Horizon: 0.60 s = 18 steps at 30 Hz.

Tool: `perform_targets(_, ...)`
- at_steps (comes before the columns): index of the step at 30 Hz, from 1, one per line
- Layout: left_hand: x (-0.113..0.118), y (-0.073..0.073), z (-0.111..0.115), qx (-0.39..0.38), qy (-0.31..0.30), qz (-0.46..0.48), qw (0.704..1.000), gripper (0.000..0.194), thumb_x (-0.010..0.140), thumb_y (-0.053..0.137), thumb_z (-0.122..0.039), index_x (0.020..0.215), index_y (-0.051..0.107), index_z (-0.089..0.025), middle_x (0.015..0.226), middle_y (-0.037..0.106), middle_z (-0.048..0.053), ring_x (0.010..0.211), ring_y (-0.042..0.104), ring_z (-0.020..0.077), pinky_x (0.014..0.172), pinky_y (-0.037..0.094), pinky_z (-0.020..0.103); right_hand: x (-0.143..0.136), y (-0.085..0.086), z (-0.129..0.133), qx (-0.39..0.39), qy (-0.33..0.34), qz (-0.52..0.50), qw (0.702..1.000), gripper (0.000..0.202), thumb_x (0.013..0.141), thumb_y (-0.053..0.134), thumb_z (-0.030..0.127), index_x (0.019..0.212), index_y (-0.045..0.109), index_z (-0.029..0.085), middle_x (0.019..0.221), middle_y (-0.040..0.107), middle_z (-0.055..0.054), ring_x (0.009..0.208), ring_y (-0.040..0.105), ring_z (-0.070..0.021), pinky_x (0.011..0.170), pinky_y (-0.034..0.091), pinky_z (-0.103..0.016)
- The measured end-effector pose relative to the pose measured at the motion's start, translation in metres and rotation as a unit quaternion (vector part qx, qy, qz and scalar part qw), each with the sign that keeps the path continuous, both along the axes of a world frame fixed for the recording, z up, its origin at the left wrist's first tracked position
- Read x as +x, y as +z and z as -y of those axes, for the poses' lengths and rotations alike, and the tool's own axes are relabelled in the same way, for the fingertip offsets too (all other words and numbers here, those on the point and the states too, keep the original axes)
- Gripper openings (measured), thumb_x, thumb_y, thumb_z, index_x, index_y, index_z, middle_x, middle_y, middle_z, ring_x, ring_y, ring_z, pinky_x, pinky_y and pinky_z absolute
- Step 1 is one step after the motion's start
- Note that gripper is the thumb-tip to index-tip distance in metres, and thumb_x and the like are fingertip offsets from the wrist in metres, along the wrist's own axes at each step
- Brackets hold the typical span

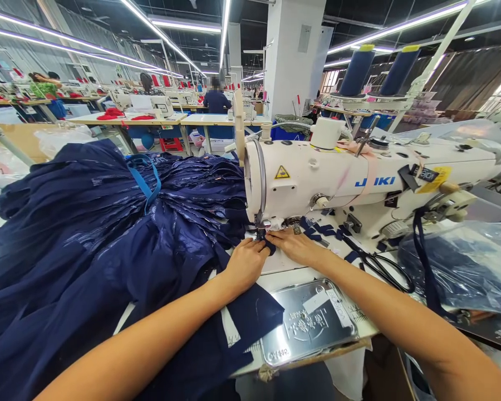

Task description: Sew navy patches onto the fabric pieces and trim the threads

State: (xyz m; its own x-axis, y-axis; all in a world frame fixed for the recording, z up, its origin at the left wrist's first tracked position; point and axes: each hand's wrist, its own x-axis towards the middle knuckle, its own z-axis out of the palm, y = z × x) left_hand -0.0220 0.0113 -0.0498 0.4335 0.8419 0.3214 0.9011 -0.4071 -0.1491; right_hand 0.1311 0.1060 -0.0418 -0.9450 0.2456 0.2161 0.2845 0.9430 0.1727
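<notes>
A white sewing machine [304, 172] stands over the table, its presser foot down near a small dark blue fabric piece [269, 245]. My left hand [249, 259] rests just in front of the needle area, fingers together and pressing on the dark blue fabric. From the right, my right hand [291, 246] reaches to the same spot, its fingertips on the fabric beside the foot. A large gathered bundle of navy cloth [87, 245], tied with a blue strap [144, 181], lies left of the machine and hangs toward me.
Black scissors [379, 264] and navy scraps [317, 228] lie right of my right hand. A shiny metal plate [309, 320] is at the front edge. A plastic bag [463, 267] sits at the right. Two thread cones stand above. People sit at machines in the background.
</notes>
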Motion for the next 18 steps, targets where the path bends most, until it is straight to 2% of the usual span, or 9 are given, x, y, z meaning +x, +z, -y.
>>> perform_targets(3,0.001,-0.002,-0.001,0.019,0.000,-0.006,1.000,0.018,0.080,0.046,-0.007,0.090,0.061,-0.009,0.094,0.067,0.012,0.088,0.063,0.0204,0.084,0.046,0.034,-0.001,0.000,0.000,0.000,-0.010,0.002,1.000,0.037,0.082,0.041,0.003,0.115,0.056,0.010,0.116,0.060,-0.013,0.101,0.058,-0.0219,0.081,0.051,-0.034)
perform_targets(7,0.002,-0.004,0.003,0.040,0.000,0.005,0.999,0.023,0.081,0.044,-0.007,0.099,0.059,-0.008,0.096,0.067,0.014,0.089,0.062,0.0217,0.086,0.045,0.038,-0.001,-0.001,0.000,-0.006,-0.021,-0.012,1.000,0.037,0.082,0.041,0.003,0.113,0.058,0.014,0.115,0.060,-0.011,0.102,0.057,-0.0203,0.082,0.050,-0.034)
perform_targets(10,-0.003,-0.002,0.010,0.034,-0.006,0.023,0.999,0.029,0.081,0.042,-0.005,0.104,0.058,-0.011,0.099,0.067,0.012,0.093,0.061,0.0210,0.089,0.042,0.041,-0.001,0.000,0.001,-0.009,-0.029,-0.023,0.999,0.034,0.083,0.042,0.005,0.111,0.059,0.014,0.112,0.061,-0.012,0.100,0.057,-0.0209,0.083,0.048,-0.034)
perform_targets(15,-0.027,0.007,0.015,0.003,-0.013,0.046,0.999,0.033,0.079,0.038,-0.001,0.089,0.064,-0.017,0.094,0.069,0.005,0.093,0.060,0.0193,0.093,0.035,0.046,-0.002,0.000,0.013,-0.017,-0.009,-0.054,0.998,0.025,0.086,0.043,0.012,0.098,0.064,0.012,0.094,0.062,-0.012,0.087,0.057,-0.0210,0.076,0.048,-0.034)
perform_targets(18,-0.031,0.011,0.012,0.005,0.004,0.069,0.998,0.031,0.078,0.039,-0.005,0.091,0.064,-0.018,0.090,0.068,0.005,0.096,0.057,0.0205,0.096,0.029,0.048,-0.004,-0.004,0.020,-0.021,-0.003,-0.089,0.996,0.023,0.086,0.043,0.014,0.093,0.065,0.011,0.087,0.059,-0.011,0.084,0.055,-0.0205,0.075,0.048,-0.034)
